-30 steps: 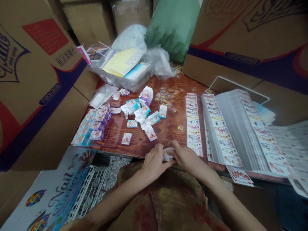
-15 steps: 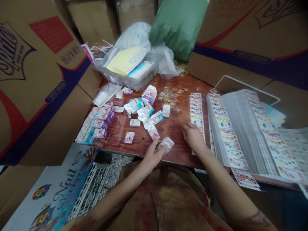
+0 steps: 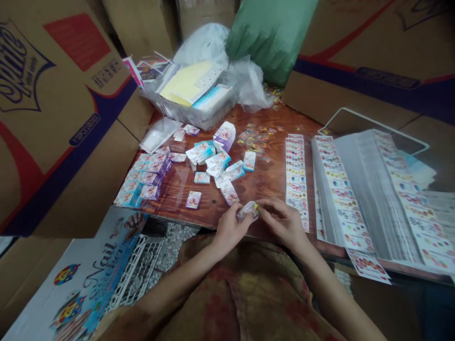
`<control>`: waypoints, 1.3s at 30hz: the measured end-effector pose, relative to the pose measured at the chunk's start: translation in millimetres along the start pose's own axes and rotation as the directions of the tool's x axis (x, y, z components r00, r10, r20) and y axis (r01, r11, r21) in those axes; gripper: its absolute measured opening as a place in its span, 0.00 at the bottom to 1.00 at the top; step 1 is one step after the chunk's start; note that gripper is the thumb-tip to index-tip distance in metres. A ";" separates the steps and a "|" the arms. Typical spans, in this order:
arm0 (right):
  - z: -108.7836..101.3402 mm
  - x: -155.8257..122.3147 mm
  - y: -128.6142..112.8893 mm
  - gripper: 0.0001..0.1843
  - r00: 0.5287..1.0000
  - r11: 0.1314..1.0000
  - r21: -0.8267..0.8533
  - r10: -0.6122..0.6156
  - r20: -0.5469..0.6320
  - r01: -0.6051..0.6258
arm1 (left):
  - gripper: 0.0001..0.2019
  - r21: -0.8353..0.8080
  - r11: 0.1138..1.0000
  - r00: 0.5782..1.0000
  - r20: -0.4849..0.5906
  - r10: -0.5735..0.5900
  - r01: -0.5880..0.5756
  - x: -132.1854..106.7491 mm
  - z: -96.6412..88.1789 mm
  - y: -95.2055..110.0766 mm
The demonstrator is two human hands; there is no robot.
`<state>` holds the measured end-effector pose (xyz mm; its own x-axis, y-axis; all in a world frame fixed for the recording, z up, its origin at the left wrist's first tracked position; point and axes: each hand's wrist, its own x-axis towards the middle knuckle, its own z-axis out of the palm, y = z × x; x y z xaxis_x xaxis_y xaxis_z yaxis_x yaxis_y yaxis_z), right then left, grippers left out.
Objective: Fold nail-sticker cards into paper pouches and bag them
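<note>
My left hand [image 3: 230, 230] grips a small printed packet [image 3: 247, 211] just above the near edge of the wooden table [image 3: 261, 182]. My right hand [image 3: 284, 221] meets it from the right, its fingertips pinched at the packet's right end on something small that I cannot make out. Loose packets of the same kind [image 3: 216, 163] lie scattered in the middle of the table. A neat block of several packets [image 3: 144, 179] sits at the left. A long strip of nail stickers [image 3: 295, 177] lies just right of my right hand.
Stacks of sticker sheets [image 3: 359, 189] fan out over the right side. A plastic tray with papers [image 3: 194, 97] and a green bag [image 3: 272, 35] stand at the back. Large cardboard boxes [image 3: 53, 109] wall in the table. A "Nail" box lid [image 3: 88, 274] lies low at left.
My right hand went out to the sticker strip, then came back to the packet. The left hand kept hold of the packet and lifted it slightly toward me.
</note>
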<state>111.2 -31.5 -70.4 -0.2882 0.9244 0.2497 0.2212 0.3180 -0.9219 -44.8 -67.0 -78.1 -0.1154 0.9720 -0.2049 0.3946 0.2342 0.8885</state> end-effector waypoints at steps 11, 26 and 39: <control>4.6 2.2 -4.9 0.07 0.999 0.967 -0.253 -0.026 -0.023 0.020 | 0.09 -0.009 0.997 0.996 0.060 0.072 -0.072 -5.0 -3.8 1.4; 5.4 2.9 3.8 0.13 0.996 0.974 -0.209 0.075 -0.049 -0.084 | 0.11 -0.240 0.970 0.992 0.106 0.073 -0.046 4.3 -5.1 -10.0; 2.9 1.0 0.0 0.12 0.994 0.984 -0.141 0.103 -0.023 -0.105 | 0.10 -0.142 0.986 0.989 0.102 0.105 -0.090 1.0 -3.9 -11.4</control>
<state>108.2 -31.1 -71.0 -0.2426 0.9568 0.1599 0.3792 0.2453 -0.8922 -53.0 -68.7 -86.9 0.0197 0.9883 -0.1515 0.2703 0.1406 0.9525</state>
